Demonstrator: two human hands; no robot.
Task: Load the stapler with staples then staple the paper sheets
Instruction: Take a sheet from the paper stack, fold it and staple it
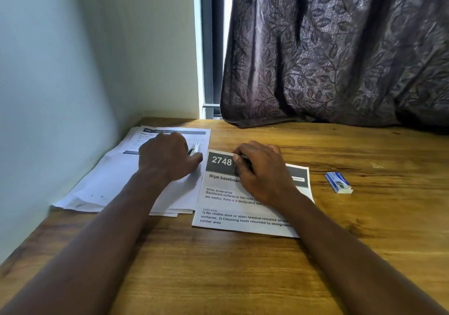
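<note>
Head view: the left hand (167, 159) curled round the stapler (194, 149), with only its silver tip poking past the thumb, atop the loose paper stack (109, 181) by the wall. The right hand (262, 171) rested on the printed sheet (243, 220), fingertips pinching a small dark object (247, 161) that was mostly hidden and hard to identify. The sheet read "2748", "Wipe baseboard", "TASK GOAL". The blue staple box (339, 183) lay well right, its print unreadable.
</note>
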